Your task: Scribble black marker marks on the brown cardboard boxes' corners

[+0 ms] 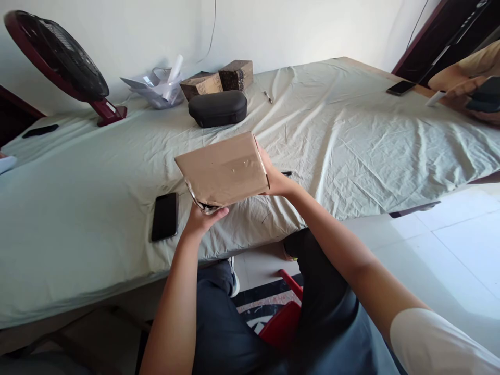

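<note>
Head view: the brown box (pixel 224 169) is held over the cloth-covered surface (pixel 94 208), in front of the person, with both hands gripping it. The left hand (pixel 201 221) holds the near left end, its thumb by a crumpled corner (pixel 207 207). The right hand (pixel 271 174) holds the right end; most of its fingers are hidden behind the box. To do this well, squeeze both ends gently and the same amount, so the box does not tip. Be soft near that corner, as it could rip. Mind the black phone (pixel 164 216) just to the left, too.
</note>
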A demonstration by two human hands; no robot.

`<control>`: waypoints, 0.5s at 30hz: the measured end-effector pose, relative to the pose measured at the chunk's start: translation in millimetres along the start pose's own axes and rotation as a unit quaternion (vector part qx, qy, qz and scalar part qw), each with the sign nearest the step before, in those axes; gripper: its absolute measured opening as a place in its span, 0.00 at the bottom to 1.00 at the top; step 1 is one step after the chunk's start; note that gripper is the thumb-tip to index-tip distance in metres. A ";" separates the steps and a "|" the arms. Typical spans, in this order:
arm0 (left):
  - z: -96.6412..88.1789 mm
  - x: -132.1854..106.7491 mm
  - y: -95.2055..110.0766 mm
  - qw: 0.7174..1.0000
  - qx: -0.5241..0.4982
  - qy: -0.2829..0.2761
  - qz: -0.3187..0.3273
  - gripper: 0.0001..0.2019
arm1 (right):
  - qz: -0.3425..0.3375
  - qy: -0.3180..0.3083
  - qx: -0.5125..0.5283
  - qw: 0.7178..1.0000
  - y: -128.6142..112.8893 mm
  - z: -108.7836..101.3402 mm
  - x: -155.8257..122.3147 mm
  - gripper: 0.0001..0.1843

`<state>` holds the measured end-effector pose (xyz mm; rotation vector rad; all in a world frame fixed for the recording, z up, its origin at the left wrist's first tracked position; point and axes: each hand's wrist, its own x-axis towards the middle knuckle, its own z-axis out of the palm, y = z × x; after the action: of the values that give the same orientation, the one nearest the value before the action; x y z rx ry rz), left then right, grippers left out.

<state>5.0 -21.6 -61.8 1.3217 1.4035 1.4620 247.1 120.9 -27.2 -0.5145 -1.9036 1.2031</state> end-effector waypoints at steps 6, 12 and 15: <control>3.7 -5.4 6.2 0.988 -0.151 -0.012 0.016 0.49 | -0.102 -0.031 -0.127 0.986 20.4 0.1 2.9 0.81; 0.7 -0.7 -9.9 0.993 -0.119 0.020 0.016 0.35 | -0.171 -0.038 -0.188 0.966 49.9 1.4 8.8 0.89; -4.6 -0.1 -18.3 0.994 -0.096 0.026 0.039 0.31 | -0.163 -0.035 -0.209 0.964 51.5 2.8 8.9 0.88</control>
<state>-2.3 -19.9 -79.2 1.2358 1.2214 1.6504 235.6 149.3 -69.7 -0.3576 -2.2112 0.6165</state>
